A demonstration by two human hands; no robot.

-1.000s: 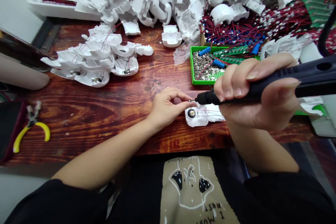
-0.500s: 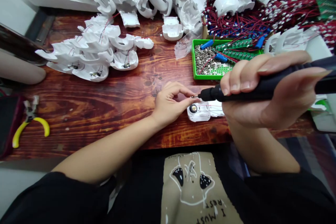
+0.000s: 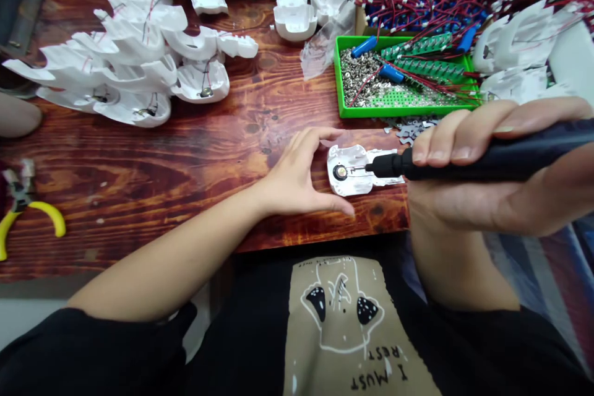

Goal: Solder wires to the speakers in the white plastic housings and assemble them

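Wooden table: white casing, green tray, yellow-handled pliers.

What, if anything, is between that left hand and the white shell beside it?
Nothing visible: only tabletop shows between the left hand and white shell. The black tool reaches over the shell from the opposite side.

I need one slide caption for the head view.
Right hand holds a black tool over a white casing, left hand open around its end.

A black top is framing a tan panel. On the panel, a white line drawing is showing two black, white-speckled patches, and black letters are spelling "I MUST REST". Loose, roughly elbow-length black sleeves are flanking the panel.
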